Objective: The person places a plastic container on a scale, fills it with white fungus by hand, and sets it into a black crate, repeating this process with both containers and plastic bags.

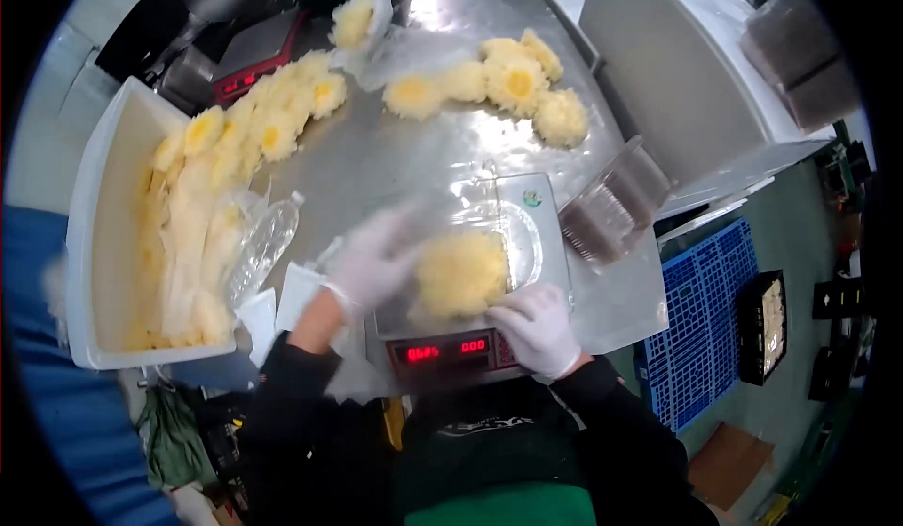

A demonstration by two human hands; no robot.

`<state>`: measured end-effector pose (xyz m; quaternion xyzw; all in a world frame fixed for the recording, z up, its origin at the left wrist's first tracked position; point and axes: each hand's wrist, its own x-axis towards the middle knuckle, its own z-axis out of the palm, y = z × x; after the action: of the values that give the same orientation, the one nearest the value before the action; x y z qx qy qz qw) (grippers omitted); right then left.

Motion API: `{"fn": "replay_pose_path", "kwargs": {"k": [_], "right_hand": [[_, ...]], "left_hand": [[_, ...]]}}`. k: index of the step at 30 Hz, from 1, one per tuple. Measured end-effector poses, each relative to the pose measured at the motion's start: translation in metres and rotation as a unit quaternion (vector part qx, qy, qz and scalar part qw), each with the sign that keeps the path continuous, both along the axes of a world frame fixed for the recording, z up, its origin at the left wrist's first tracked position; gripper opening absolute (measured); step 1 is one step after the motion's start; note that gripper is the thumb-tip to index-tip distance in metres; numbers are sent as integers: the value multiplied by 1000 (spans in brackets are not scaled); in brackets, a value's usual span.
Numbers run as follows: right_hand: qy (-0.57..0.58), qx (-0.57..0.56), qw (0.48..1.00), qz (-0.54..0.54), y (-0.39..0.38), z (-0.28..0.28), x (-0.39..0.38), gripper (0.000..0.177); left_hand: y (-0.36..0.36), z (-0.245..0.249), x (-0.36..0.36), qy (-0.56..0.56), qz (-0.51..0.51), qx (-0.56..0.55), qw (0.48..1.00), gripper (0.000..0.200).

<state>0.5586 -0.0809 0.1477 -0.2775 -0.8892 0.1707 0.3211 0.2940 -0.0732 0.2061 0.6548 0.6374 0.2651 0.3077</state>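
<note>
A ruffled, pale yellow head of snow fungus (462,275) is over the steel pan of a digital scale (531,201), slightly blurred. My right hand (538,328), in a white glove, has its curled fingers on the fungus's lower right edge. On the fungus's left side is my left hand (374,261), also gloved, its fingers smeared by motion. Red digits glow on the scale's display (447,349), just below the fungus. A clear plastic tray (616,201) with ridged compartments leans at the scale's right.
More snow fungus heads (517,82) lie across the steel table (362,164). A white tub (89,244) at left holds others beside clear plastic. At the back, another person's gloved hand (376,8) grips a fungus near a second scale (259,46). A white foam box (668,74) stands right.
</note>
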Motion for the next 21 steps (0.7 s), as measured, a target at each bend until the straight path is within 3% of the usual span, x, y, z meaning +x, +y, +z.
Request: {"fn": "replay_pose_path", "kwargs": {"k": [2, 4, 7, 8, 11, 13, 16, 20, 21], "right_hand": [[-2, 3, 999, -38, 3, 13, 29, 24], [-24, 24, 993, -112, 5, 25, 54, 22], [-1, -2, 982, -188, 5, 18, 68, 21], [8, -22, 981, -194, 5, 18, 66, 21], [1, -8, 993, -114, 5, 22, 45, 19], [-3, -15, 1000, -21, 2, 29, 20, 21], [-35, -4, 995, 96, -5, 28, -23, 22], [-123, -47, 990, 42, -2, -8, -48, 23], [-120, -47, 991, 34, -3, -6, -48, 23]], "left_hand": [[-1, 5, -41, -41, 120, 78, 989, 43], [0, -8, -90, -108, 200, 68, 971, 36], [5, -7, -84, -128, 213, 20, 968, 35], [9, -13, -72, -185, 211, -30, 959, 38], [40, -48, -38, -354, 167, -189, 901, 44], [53, -69, -22, -488, 131, -243, 828, 45], [66, -69, -8, -566, 137, -230, 780, 47], [46, -53, -5, -567, 81, -75, 817, 56], [29, -29, -9, -498, 20, -108, 860, 63]]}}
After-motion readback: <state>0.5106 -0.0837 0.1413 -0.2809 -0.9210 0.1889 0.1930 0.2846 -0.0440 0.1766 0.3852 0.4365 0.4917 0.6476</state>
